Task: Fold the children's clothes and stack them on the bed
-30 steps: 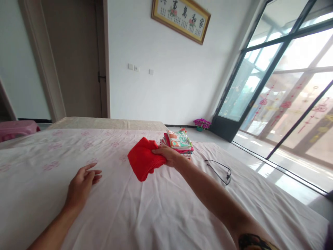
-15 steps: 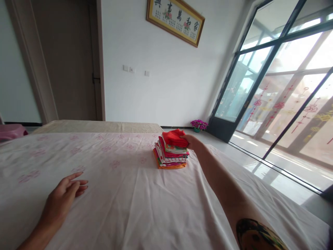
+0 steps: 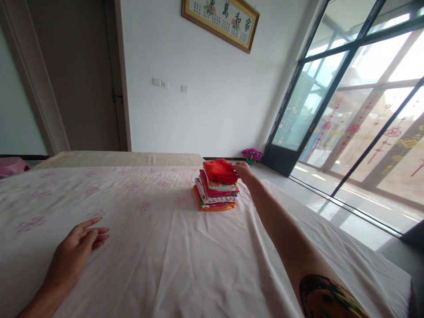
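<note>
A neat stack of folded cloths (image 3: 217, 201) in red, white, green and orange stands on the bed sheet, with a folded bright red cloth (image 3: 219, 171) on top. Close against the right edge of that red cloth is my right hand (image 3: 243, 171). Its fingertips point left at the cloth's edge and are partly hidden; the hand looks loosened from it. My left hand (image 3: 77, 245) hovers above the sheet at the lower left, holding nothing, fingers loosely stretched and apart.
A pale sheet with pink flower prints (image 3: 132, 247) covers the bed. Beyond it lies a beige covered surface (image 3: 132, 159). Purple flowers in a pot (image 3: 252, 154) stand on the floor near the glass door (image 3: 291, 132). A pink plastic item (image 3: 13, 167) is at far left.
My right hand has drawn slightly right from the red cloth, which stays on the stack. The view has shifted a little. My left hand keeps the same pose.
</note>
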### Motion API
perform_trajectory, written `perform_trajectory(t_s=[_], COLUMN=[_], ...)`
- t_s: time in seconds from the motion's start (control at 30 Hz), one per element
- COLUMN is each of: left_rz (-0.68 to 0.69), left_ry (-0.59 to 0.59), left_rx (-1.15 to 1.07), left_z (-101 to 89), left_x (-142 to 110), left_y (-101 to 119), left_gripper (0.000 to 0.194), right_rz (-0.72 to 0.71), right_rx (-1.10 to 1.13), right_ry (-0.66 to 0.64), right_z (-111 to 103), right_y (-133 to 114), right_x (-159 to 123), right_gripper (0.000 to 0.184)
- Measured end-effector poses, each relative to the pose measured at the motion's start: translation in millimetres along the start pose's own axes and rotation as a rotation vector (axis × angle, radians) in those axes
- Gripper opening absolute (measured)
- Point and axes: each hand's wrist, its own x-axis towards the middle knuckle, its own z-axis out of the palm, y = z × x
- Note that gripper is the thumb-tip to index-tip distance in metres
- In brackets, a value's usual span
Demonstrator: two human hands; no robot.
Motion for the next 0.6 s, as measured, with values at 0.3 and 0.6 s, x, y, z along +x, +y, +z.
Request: perform_trajectory(t_s=[0.3,0.6], left_rz=[0.034,0.022], left_ry=[-0.032,-0.072], left_rx=[0.031,0.030], left_z=[-3.6,-2.4], left_x=[8,10], left_y=[-14,-15], left_gripper=[0.058,0.054], right_rz=[-0.815,-0.616], right_rx=[-1.015,-0.823], right_ry=[-0.222,-0.335], right_z=[51,53], right_y=[-16,7], right_x=[-21,-8], right_gripper=[0.041,0.035])
